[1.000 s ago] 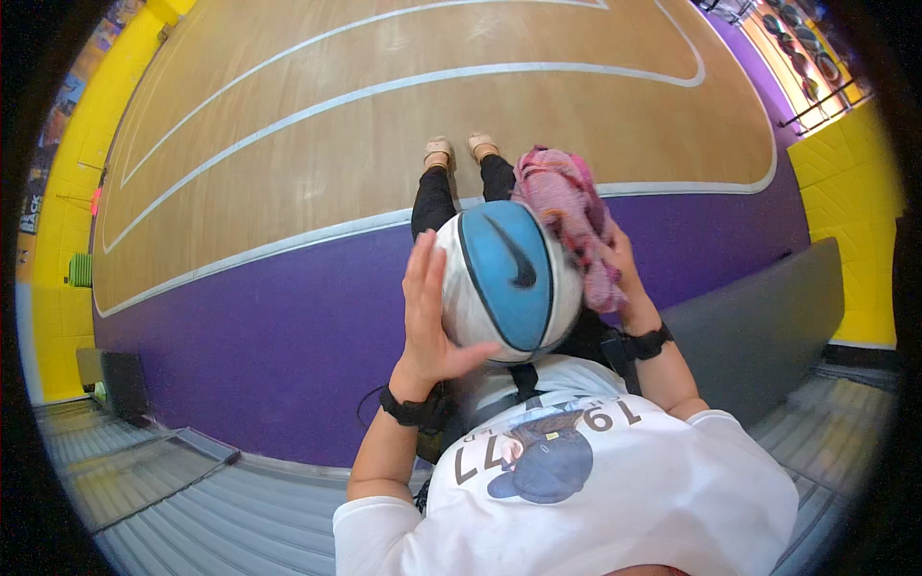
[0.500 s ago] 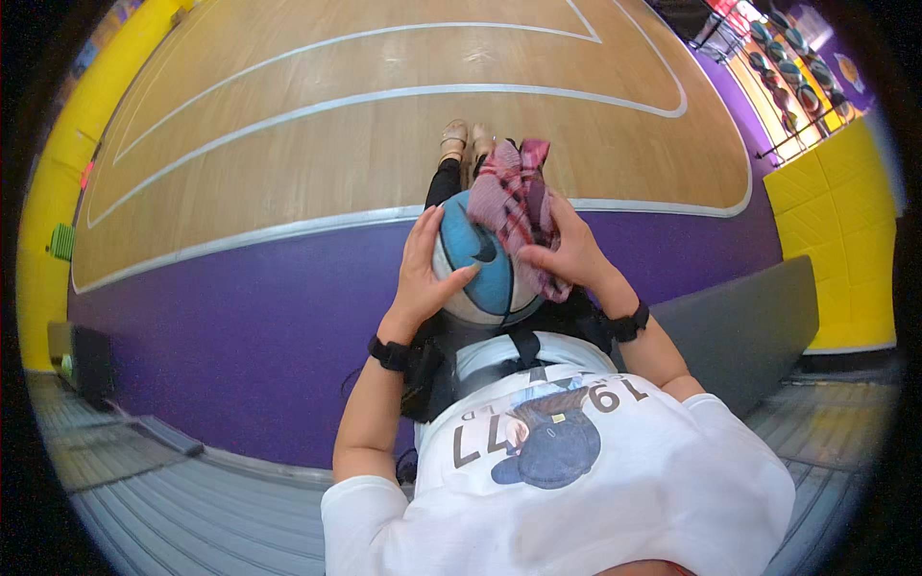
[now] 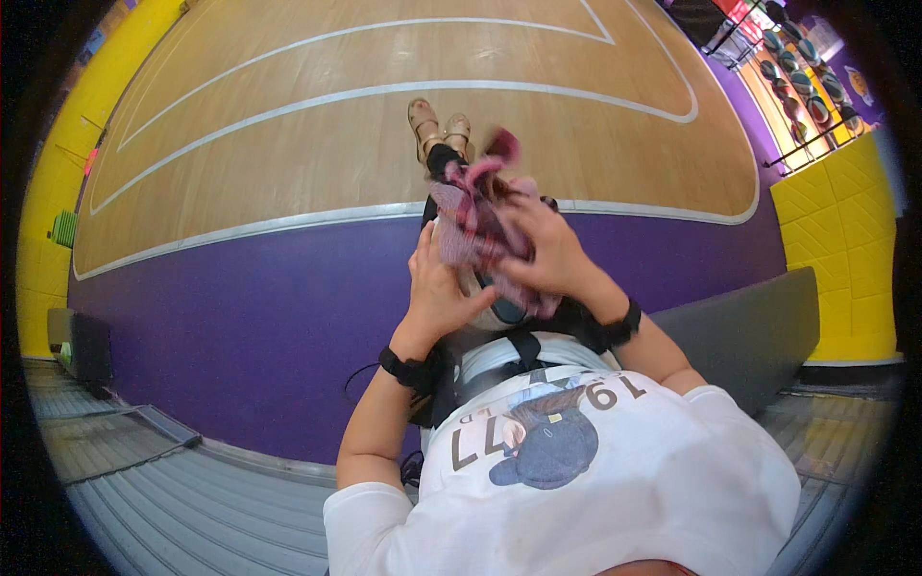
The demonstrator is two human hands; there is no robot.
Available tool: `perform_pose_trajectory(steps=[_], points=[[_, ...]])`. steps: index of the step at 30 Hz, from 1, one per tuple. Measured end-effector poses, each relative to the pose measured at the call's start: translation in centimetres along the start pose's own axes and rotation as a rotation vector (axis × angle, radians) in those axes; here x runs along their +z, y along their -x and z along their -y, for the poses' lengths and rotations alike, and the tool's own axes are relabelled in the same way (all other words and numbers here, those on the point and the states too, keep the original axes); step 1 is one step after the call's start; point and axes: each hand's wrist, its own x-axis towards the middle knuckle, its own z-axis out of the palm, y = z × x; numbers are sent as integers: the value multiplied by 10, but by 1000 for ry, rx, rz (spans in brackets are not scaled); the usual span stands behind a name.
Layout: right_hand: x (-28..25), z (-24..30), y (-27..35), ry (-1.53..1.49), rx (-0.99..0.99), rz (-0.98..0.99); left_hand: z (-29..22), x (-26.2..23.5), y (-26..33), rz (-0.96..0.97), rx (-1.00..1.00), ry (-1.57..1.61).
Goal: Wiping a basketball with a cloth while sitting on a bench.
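A blue and white basketball (image 3: 506, 311) sits at my lap, with most of it hidden by a cloth and my hands. My left hand (image 3: 440, 291) holds the ball's left side, its thumb reaching across the front. Bunched over the top is a pink and dark checked cloth (image 3: 466, 226), blurred by motion. My right hand (image 3: 552, 252) grips this cloth against the ball, fingers curved over it. One loose end of the cloth flaps up beyond my fingers.
My sandalled feet (image 3: 437, 130) rest on the wooden court floor (image 3: 288, 134), with a purple strip (image 3: 250, 346) nearer me. A grey padded block (image 3: 740, 326) stands to the right beside yellow wall padding (image 3: 836, 250). Several balls fill a rack (image 3: 802, 77) at the far right.
My right hand has swept the cloth left across the ball, covering much of its blue panel. My left hand has shifted slightly down and right. My feet have moved left.
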Motion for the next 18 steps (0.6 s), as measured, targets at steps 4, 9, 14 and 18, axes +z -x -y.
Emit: perform_pose_trajectory(steps=[4,9,14,18], points=[[33,-93,-10,-1039,614,126,-1,-3,-10,-38,-66,49],[12,-34,0,-106,150,118,9,4,-9,-7,-38,78],[35,-129,19,-1159,895,207,19,7,-23,33,-21,136],[31,-108,19,-1287,894,79,69,23,-19,-51,-672,987]])
